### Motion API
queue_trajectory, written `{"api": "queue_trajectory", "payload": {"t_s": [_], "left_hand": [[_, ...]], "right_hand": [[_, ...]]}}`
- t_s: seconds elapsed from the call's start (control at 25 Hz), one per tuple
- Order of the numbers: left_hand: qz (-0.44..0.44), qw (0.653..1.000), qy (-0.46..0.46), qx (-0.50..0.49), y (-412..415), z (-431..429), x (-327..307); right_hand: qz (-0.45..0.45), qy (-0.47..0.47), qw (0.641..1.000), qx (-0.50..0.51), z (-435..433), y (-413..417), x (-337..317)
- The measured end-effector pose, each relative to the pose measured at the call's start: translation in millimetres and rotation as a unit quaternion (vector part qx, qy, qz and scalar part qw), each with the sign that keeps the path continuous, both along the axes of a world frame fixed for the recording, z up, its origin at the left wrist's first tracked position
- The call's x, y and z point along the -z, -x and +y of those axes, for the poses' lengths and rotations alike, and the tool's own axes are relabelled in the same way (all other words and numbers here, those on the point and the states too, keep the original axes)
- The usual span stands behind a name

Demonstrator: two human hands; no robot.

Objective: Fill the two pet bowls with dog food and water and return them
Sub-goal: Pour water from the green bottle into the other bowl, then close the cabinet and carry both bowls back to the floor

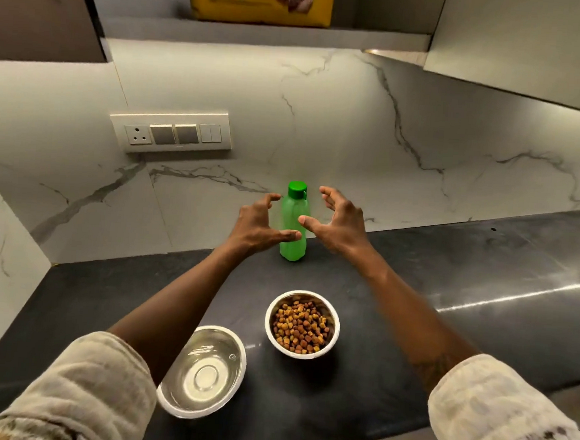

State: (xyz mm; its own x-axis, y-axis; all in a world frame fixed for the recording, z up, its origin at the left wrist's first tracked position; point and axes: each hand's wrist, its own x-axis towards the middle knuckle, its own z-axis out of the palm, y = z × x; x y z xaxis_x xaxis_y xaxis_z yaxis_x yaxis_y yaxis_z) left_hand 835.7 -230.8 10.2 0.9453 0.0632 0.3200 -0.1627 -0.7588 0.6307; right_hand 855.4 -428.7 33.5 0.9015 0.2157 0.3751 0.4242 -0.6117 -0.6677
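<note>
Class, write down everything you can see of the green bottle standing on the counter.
The green bottle looks like translucent plastic, slim, with a darker green cap closed on top. It stands upright on the dark counter, close to the marble wall. The left hand and right hand flank it with fingers spread; both thumbs overlap its body in the view, but whether they touch it cannot be told.

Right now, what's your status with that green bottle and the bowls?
Left hand and right hand open, fingers spread either side of green bottle, no grip yet. Bottle upright, cap on. Kibble bowl filled; second bowl unclear. Nothing blocking.
</note>
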Motion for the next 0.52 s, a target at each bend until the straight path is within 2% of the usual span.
{"api": "queue_trajectory", "payload": {"t_s": [0.24, 0.52], "left_hand": [[-0.064, 0.997, -0.039, -0.003, 72, -36, -42], [-0.164, 0.983, -0.057, -0.064, 182, -110, -78]], "right_hand": [[-0.026, -0.053, 0.998, -0.024, -36, 64, -26], [-0.058, -0.111, 0.989, -0.084, -100, 156, -41]]}}
